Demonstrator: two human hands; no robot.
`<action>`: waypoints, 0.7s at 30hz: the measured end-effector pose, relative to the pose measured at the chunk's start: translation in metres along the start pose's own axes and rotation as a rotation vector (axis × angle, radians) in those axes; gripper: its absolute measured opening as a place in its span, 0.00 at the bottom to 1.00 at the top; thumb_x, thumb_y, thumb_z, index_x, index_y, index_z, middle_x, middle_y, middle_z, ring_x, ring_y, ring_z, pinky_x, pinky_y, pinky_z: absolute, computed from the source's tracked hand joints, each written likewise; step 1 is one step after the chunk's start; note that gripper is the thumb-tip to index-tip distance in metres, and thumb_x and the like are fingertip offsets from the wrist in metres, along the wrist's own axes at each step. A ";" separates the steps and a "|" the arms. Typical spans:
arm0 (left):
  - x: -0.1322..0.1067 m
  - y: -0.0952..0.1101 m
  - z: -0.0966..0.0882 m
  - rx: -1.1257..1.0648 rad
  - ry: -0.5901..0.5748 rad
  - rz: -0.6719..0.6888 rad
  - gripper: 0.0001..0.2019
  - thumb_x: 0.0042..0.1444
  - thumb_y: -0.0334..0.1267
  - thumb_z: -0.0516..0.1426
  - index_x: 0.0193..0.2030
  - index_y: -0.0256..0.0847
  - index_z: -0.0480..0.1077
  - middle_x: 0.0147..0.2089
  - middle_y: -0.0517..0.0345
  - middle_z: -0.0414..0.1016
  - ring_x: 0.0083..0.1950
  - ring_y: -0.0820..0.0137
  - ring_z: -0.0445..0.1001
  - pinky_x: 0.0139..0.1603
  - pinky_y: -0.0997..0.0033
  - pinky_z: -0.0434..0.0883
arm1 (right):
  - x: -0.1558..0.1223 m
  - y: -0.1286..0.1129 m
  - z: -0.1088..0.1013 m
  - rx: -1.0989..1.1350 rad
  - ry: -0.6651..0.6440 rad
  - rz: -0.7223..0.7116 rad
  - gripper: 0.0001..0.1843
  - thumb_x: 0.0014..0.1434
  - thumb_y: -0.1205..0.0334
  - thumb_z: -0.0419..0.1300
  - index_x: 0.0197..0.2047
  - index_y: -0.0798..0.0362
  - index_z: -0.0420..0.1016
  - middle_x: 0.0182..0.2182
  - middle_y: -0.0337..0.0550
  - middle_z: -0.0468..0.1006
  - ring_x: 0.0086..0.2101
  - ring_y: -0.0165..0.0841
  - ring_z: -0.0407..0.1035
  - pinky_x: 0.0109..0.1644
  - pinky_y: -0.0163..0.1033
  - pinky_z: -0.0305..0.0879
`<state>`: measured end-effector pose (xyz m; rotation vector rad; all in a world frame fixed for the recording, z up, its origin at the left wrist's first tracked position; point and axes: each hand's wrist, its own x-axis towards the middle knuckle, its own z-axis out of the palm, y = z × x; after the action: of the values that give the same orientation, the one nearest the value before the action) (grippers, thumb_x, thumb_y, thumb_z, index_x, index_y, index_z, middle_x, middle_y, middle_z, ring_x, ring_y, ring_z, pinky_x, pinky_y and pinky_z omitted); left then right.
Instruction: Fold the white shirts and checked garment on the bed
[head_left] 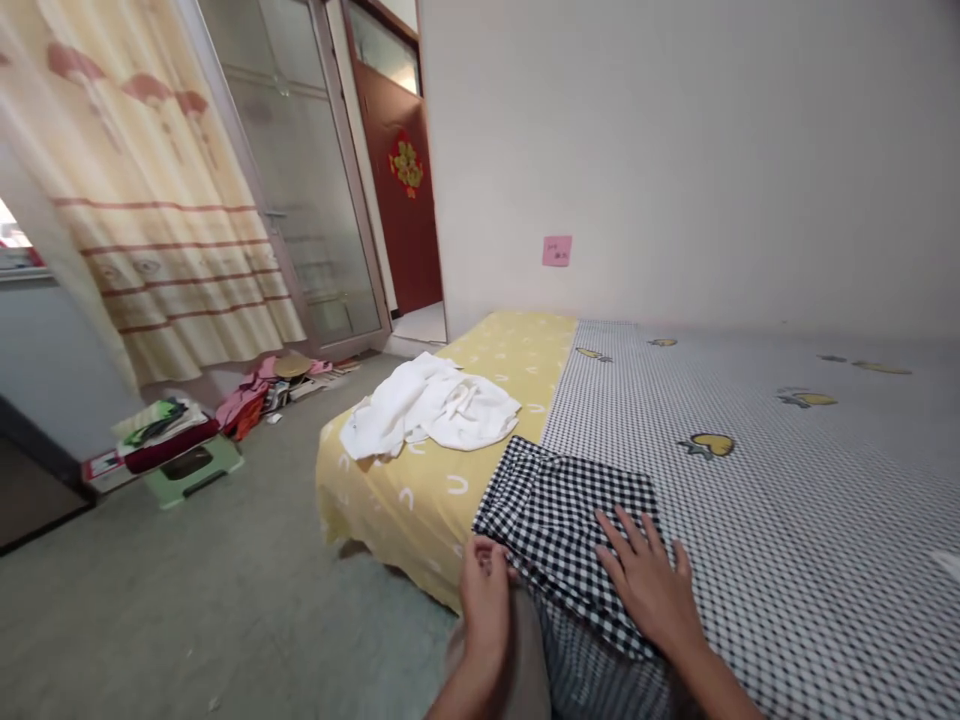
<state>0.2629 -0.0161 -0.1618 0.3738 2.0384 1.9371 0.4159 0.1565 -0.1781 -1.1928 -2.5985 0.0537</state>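
A black-and-white checked garment (577, 500) lies folded on the near edge of the bed, with what looks like a gathered band along its left side. My right hand (649, 580) rests flat on its right part, fingers spread. At its near left corner, my left hand (486, 590) has curled fingers closed at the cloth's edge; the exact grip is partly hidden. Beyond the garment, a crumpled white cloth (442, 405) sits on the yellow bed cover (420, 500), touched by neither hand.
The checked sheet (787, 500) with pineapple prints spreads to the right. A green stool (191, 475) bearing folded clothes stands on the floor at left, near a heap of pink and red things (251, 395). Behind are a curtain (172, 220), a glass door (300, 160) and a wall.
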 end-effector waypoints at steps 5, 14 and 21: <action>0.042 0.004 -0.026 0.116 0.059 0.001 0.24 0.54 0.63 0.52 0.37 0.41 0.67 0.33 0.52 0.75 0.33 0.65 0.75 0.38 0.63 0.74 | 0.001 0.005 0.000 -0.050 -0.011 -0.013 0.33 0.68 0.39 0.39 0.71 0.37 0.60 0.72 0.37 0.56 0.71 0.50 0.44 0.69 0.68 0.41; 0.035 0.029 -0.018 0.513 -0.017 0.083 0.25 0.61 0.58 0.49 0.39 0.38 0.76 0.42 0.44 0.77 0.46 0.57 0.76 0.50 0.60 0.69 | 0.000 0.004 -0.002 -0.120 -0.036 0.006 0.35 0.68 0.38 0.35 0.72 0.36 0.58 0.72 0.34 0.56 0.71 0.47 0.45 0.69 0.66 0.43; 0.029 0.054 0.002 0.727 -0.075 0.066 0.19 0.61 0.44 0.57 0.53 0.34 0.74 0.51 0.40 0.77 0.54 0.55 0.75 0.53 0.62 0.68 | 0.000 0.004 0.001 -0.107 0.008 -0.016 0.34 0.67 0.39 0.37 0.71 0.36 0.60 0.71 0.35 0.58 0.70 0.48 0.46 0.69 0.66 0.42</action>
<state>0.2361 -0.0004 -0.1087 0.6592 2.6404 1.1174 0.4185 0.1591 -0.1802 -1.2053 -2.6327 -0.0944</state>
